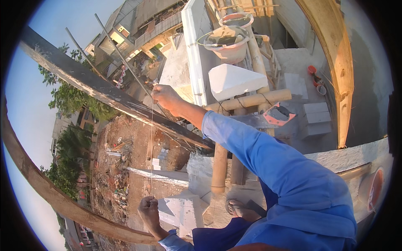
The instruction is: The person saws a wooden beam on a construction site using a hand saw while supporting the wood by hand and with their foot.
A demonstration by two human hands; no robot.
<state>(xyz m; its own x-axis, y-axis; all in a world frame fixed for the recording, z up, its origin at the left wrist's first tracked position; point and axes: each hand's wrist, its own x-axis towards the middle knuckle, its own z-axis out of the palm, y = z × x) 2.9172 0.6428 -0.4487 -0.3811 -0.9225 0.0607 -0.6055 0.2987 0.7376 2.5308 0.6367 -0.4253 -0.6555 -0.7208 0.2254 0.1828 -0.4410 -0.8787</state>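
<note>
My right hand [166, 98] is stretched out to the far left in its blue sleeve. Its fingers are closed in a pinch on a thin string [151, 167]. Down from there the string runs taut to my left hand [149, 211], which is a closed fist low in the view beside pale blocks [186, 211]. A dark, weathered beam [113, 100] slants past just beyond my right hand. Under my right forearm lies a hand saw [278, 115] with an orange-red handle, near lashed bamboo poles [255, 100].
A white block [234, 80] sits on the bamboo beside a mortar bucket [226, 44]. Stacked blocks [316, 119] stand at the right, past a wooden post [344, 83]. My bare foot [243, 209] is on the scaffold. Rubble-strewn ground [115, 167] lies far below on the left.
</note>
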